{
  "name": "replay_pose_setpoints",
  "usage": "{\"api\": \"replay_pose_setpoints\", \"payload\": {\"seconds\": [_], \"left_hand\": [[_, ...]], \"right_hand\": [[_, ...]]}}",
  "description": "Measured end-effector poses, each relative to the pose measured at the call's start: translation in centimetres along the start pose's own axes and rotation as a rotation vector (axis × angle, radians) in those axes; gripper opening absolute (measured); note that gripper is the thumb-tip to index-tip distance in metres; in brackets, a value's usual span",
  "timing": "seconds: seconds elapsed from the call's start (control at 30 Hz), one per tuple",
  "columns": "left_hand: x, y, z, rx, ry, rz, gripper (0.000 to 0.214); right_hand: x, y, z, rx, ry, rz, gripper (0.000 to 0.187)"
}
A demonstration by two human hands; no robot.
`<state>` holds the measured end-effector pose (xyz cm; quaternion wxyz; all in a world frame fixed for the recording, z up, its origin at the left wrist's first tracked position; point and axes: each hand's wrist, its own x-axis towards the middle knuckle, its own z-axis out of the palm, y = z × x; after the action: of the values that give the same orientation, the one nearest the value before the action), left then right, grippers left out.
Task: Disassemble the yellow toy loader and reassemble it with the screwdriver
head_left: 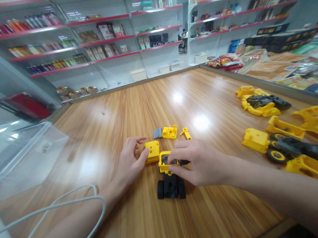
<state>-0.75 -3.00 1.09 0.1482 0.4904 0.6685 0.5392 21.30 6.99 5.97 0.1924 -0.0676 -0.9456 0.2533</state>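
My right hand (194,161) pinches a yellow cab frame (161,165) between thumb and fingers. The frame sits over the front of a black toy chassis (170,186) with black wheels; my fingers hide part of it. Just left of it lies a yellow block-shaped toy part (153,150). My left hand (130,157) is beside that part, its thumb at the near edge and its fingers apart. Beyond the hands lie a grey toothed bucket (157,133), a yellow base piece (170,132) with a round hole, and a small yellow arm piece (185,133).
More yellow toy parts (256,140) and a black wheeled chassis (296,149) lie at the right. A clear plastic bin (43,150) stands on the left. A white cable (99,198) loops near my left forearm. Stocked shelves (108,59) line the back.
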Motion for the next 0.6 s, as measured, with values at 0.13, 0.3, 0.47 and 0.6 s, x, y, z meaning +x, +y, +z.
{"api": "replay_pose_setpoints", "payload": {"seconds": [0.13, 0.3, 0.47, 0.6], "left_hand": [[3.5, -1.9, 1.0, 0.001, -0.009, -0.066, 0.038], [8.4, -4.0, 2.2, 0.040, -0.052, -0.016, 0.042], [9.9, -5.0, 2.1, 0.114, -0.190, 0.100, 0.049], [9.5, -5.0, 1.8, 0.148, -0.275, 0.167, 0.047]], "right_hand": [[0.1, 0.9, 0.2, -0.048, -0.011, -0.058, 0.018], [0.2, 1.1, 0.3, -0.082, 0.030, -0.122, 0.017], [0.2, 0.4, 0.4, -0.051, 0.129, -0.132, 0.021], [0.1, -0.5, 0.7, -0.064, 0.246, -0.114, 0.020]]}}
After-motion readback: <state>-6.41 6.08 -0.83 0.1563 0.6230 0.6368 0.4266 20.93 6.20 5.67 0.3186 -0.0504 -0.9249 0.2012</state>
